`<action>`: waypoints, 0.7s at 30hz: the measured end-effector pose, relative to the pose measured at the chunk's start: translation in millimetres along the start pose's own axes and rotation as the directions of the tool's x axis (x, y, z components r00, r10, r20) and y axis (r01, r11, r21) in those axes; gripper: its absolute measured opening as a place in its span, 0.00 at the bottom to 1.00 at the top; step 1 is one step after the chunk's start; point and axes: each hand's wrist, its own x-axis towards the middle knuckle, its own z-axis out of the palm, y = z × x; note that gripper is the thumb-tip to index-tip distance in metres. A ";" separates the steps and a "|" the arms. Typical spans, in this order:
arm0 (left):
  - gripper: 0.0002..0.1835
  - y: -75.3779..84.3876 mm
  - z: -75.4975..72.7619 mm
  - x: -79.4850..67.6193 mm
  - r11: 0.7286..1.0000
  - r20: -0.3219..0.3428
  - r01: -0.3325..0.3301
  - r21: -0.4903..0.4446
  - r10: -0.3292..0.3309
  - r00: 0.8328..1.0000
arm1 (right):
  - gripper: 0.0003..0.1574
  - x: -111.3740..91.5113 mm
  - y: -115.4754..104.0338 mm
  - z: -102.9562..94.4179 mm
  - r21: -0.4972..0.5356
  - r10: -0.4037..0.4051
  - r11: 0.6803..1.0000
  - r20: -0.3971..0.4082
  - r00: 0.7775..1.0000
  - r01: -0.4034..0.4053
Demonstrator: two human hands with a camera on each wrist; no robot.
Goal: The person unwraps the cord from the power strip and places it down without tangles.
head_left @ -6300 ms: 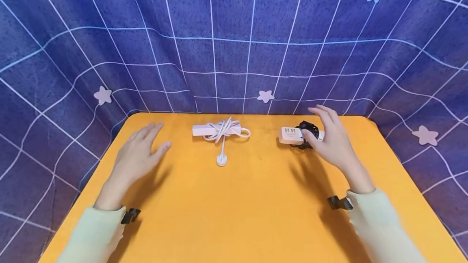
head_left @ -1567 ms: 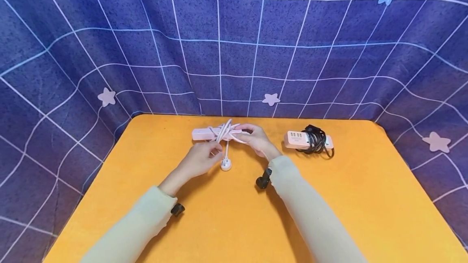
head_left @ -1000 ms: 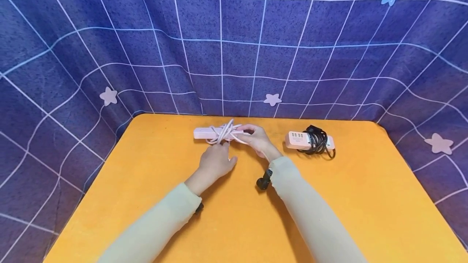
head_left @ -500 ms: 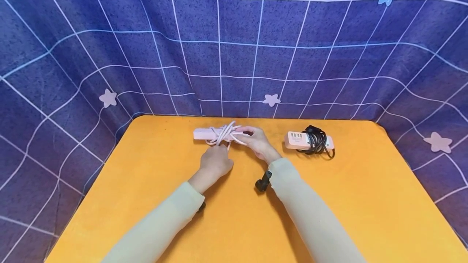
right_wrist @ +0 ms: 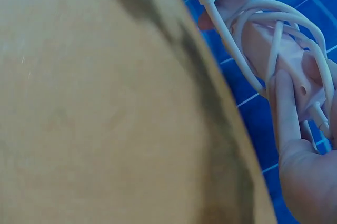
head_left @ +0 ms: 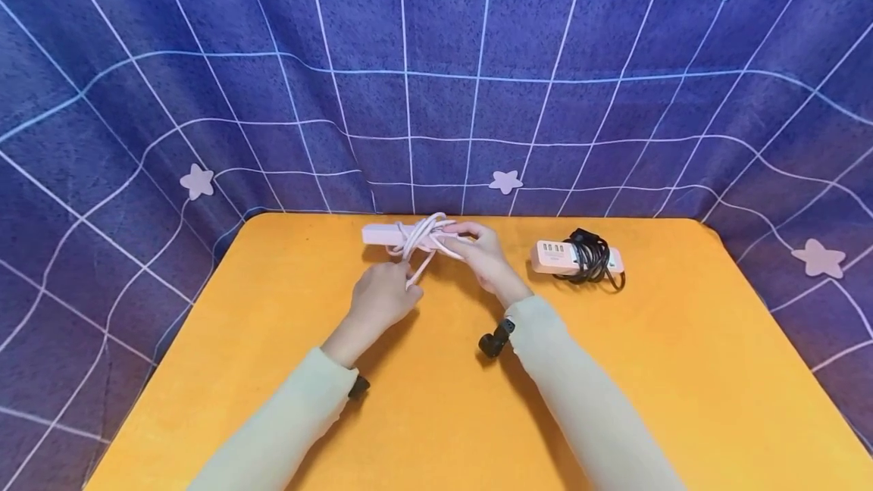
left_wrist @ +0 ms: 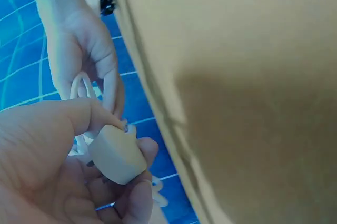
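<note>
A pale pink power strip point(head_left: 382, 234) with its white cord point(head_left: 424, 232) wound round the middle is near the table's back edge, between my two hands. My right hand point(head_left: 486, 258) grips its right end, thumb and fingers on either side, as the right wrist view shows close up. In the left wrist view my left hand point(left_wrist: 47, 145) pinches the cord's white plug point(left_wrist: 117, 153) between thumb and fingers. From the plug a short free length of cord runs up to the windings. Seen from the head, the left hand point(head_left: 383, 295) covers the plug.
To the right on the yellow table point(head_left: 450, 400) lies a second pink power strip point(head_left: 554, 258), wrapped in a black cord point(head_left: 592, 258). Behind the table and along its sides hangs a blue gridded curtain point(head_left: 436, 112) with star shapes.
Both hands came in from the sides to the white-corded power strip. The right took its end; the left went from the windings to the plug. The strip now appears slightly higher.
</note>
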 end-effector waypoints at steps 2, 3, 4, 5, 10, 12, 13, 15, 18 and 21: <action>0.06 -0.5 -5.5 -2.3 1.000 -0.041 -0.023 -0.019 0.023 0.999 | 0.15 -2.3 -7.8 0.3 0.038 -0.030 0.999 0.005 1.000 0.030; 0.06 -0.5 -8.1 -3.5 0.999 -0.064 -0.037 -0.032 0.035 0.997 | 0.15 -3.8 -11.7 -0.1 0.056 -0.048 0.997 0.006 0.999 0.048; 0.06 -0.3 -10.7 -4.7 0.998 -0.085 -0.053 -0.045 0.049 0.995 | 0.14 -5.6 -15.6 -0.7 0.072 -0.066 0.995 0.004 0.998 0.066; 0.05 -0.4 -12.7 -5.6 0.996 -0.104 -0.068 -0.059 0.062 0.993 | 0.13 -7.6 -19.3 -1.6 0.080 -0.084 0.993 0.000 0.996 0.083; 0.04 -0.1 -18.6 -7.0 0.978 -0.189 -0.140 -0.155 0.110 0.976 | 0.14 -20.4 -42.6 -8.4 0.073 -0.161 0.984 -0.017 0.987 0.162; 0.03 0.6 -19.4 -7.2 0.968 -0.212 -0.160 -0.195 0.117 0.970 | 0.16 -25.9 -51.6 -11.0 0.069 -0.175 0.982 -0.017 0.984 0.176; 0.03 1.5 -19.8 -7.5 0.962 -0.224 -0.169 -0.214 0.120 0.967 | 0.17 -28.6 -55.6 -12.2 0.066 -0.182 0.981 -0.018 0.983 0.182; 0.03 3.5 -20.5 -8.4 0.951 -0.238 -0.184 -0.248 0.124 0.963 | 0.17 -33.7 -62.4 -15.4 0.068 -0.182 0.981 -0.017 0.983 0.183; 0.04 6.9 -22.0 -10.5 0.935 -0.243 -0.197 -0.297 0.125 0.962 | 0.16 -40.4 -69.4 -20.9 0.059 -0.185 0.981 -0.013 0.983 0.185; 0.05 7.8 -23.5 -12.6 0.915 -0.222 -0.193 -0.354 0.119 0.968 | 0.15 -46.1 -73.9 -24.2 0.050 -0.198 0.979 -0.004 0.980 0.198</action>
